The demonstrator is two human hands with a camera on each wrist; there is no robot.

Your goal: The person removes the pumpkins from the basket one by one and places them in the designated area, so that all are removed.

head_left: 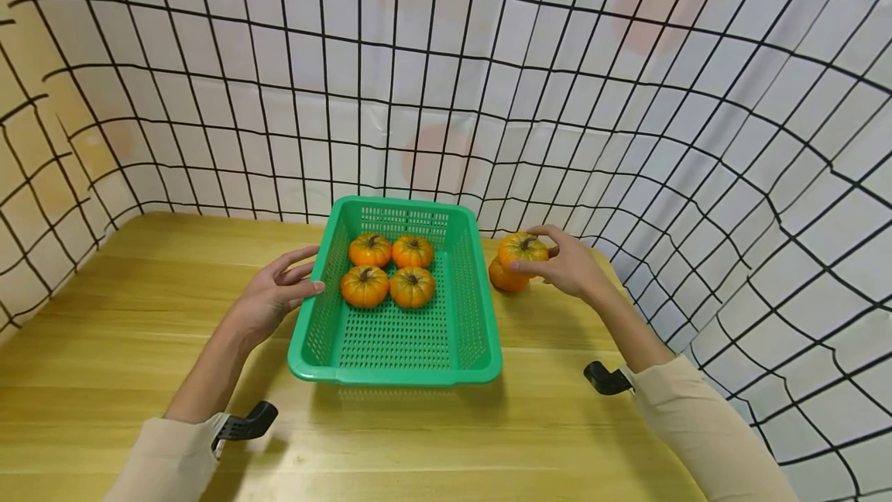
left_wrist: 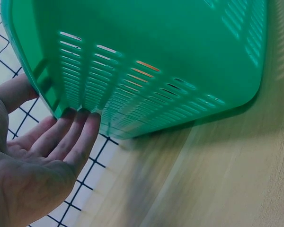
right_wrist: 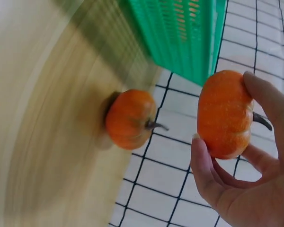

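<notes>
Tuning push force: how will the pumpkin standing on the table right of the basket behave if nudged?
The tabletop pumpkin probably won't roll far: it's squat, sitting stem-up. Its rounded sides suggest it may rock under a hard shove. Smooth-looking skin hints it could slip under light contact.

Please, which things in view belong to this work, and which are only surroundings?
In the work:
green basket
four pumpkins inside it
held pumpkin, in right hand
loose pumpkin beside the basket

Surroundings:
wooden table
black-gridded backdrop
black wrist devices

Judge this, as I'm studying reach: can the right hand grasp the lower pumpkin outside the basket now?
Probably not yet: the right hand holds another pumpkin, though the lower pumpkin otherwise looks unobstructed.
</notes>
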